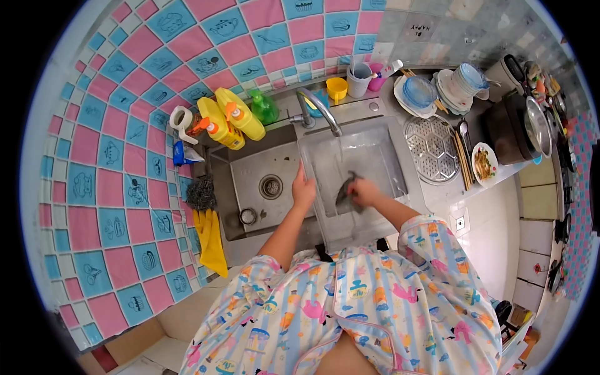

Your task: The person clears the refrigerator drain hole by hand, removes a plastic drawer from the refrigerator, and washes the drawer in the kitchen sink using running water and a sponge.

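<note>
- Left sink bowl [240,172], at nine o'clock from clear tub [342,228]: small round cup [248,216] inside; cannot tell contents.
- Against tub's nine-o'clock rim: left hand [304,189]; cannot tell whether grip closed round it.
- Under tap [335,129], over right sink bowl: tub, apparently wet inside. Wiping seemingly under way, not finished.
- Inside tub: dark cloth [344,191], pinched in right hand [364,192].
- On worktop [445,195], two o'clock: stacked blue bowls [420,92]; cannot tell if washed.
- Three o'clock: plate [492,164] still bearing food [482,164].

Pink-blue checked tiles [83,144], yellow bottles [245,115], striped printed clothing [387,294], cloth [343,193] seemingly dark grey
</note>
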The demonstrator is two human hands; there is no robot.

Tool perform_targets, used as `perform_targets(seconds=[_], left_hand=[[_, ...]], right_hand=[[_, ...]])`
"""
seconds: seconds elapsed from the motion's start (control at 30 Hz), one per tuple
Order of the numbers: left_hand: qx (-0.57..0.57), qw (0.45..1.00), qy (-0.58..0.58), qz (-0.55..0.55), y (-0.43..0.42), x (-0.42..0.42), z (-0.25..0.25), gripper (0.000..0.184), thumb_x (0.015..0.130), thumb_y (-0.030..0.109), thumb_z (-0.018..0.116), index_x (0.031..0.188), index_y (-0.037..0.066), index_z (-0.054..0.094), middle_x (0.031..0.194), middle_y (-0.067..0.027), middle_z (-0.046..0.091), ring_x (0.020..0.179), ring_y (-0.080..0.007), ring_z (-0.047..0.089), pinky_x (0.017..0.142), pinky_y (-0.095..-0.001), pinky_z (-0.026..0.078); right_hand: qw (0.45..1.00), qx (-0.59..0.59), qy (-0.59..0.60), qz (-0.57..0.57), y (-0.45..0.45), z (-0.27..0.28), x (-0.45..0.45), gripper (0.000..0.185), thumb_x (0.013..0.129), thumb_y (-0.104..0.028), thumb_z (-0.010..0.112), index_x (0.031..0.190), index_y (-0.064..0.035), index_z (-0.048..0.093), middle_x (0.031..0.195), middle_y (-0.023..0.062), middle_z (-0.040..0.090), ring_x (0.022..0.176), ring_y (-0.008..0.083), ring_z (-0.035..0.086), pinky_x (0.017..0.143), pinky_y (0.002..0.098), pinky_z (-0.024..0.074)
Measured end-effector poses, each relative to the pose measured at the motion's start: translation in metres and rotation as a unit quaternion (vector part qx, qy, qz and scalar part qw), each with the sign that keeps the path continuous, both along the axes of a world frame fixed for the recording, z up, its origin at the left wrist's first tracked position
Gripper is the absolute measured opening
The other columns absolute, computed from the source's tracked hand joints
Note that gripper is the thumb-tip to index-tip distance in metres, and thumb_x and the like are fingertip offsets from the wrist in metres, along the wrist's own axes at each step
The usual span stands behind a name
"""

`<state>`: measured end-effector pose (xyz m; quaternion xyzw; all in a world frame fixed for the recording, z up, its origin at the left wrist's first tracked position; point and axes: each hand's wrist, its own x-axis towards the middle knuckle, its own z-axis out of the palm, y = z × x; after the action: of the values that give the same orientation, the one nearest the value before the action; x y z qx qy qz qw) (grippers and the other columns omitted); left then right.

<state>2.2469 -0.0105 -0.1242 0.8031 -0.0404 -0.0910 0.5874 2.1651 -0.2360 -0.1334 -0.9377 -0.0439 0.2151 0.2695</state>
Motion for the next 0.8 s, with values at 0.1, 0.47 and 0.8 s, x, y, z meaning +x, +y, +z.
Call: perform_targets(seconds=[0.1, 0.47, 0.8], left_hand=[[-0.022, 1.0, 0.006, -0.015, 0.002, 0.0, 0.0, 0.07, 0.079, -0.003, 0.047, 0.146, 0.007, 0.031, 0.125, -0.0101, 0.06, 0.095, -0.0147, 0.06, 0.081, -0.0241, 0.045], [-0.041, 0.998, 0.026, -0.029, 0.001, -0.002, 0.012, 0.073, 0.079, -0.002, 0.046, 0.149, 0.009, 0.027, 0.128, -0.0132, 0.059, 0.11, -0.0178, 0.059, 0.09, -0.0248, 0.043], [-0.032, 0.999, -0.012, -0.034, 0.003, 0.002, 0.004, 0.071, 0.08, -0.001, 0.047, 0.147, 0.009, 0.03, 0.128, -0.0131, 0.059, 0.109, -0.0186, 0.06, 0.089, -0.0256, 0.044]], right_hand=[[0.983, -0.04, -0.09, -0.154, -0.007, 0.007, 0.02, 0.029, 0.067, -0.02, 0.076, 0.093, -0.015, 0.064, 0.095, 0.01, 0.064, 0.089, 0.0301, 0.063, 0.077, 0.042, 0.0506], [0.983, -0.053, -0.015, -0.177, 0.01, 0.027, 0.02, 0.035, 0.066, -0.027, 0.082, 0.095, -0.0162, 0.066, 0.094, 0.0071, 0.067, 0.096, 0.0287, 0.062, 0.078, 0.0415, 0.051], [0.992, -0.057, 0.036, -0.105, 0.005, 0.039, 0.012, 0.035, 0.068, -0.032, 0.08, 0.092, -0.0145, 0.063, 0.094, 0.0083, 0.066, 0.093, 0.0287, 0.063, 0.074, 0.043, 0.0505]])
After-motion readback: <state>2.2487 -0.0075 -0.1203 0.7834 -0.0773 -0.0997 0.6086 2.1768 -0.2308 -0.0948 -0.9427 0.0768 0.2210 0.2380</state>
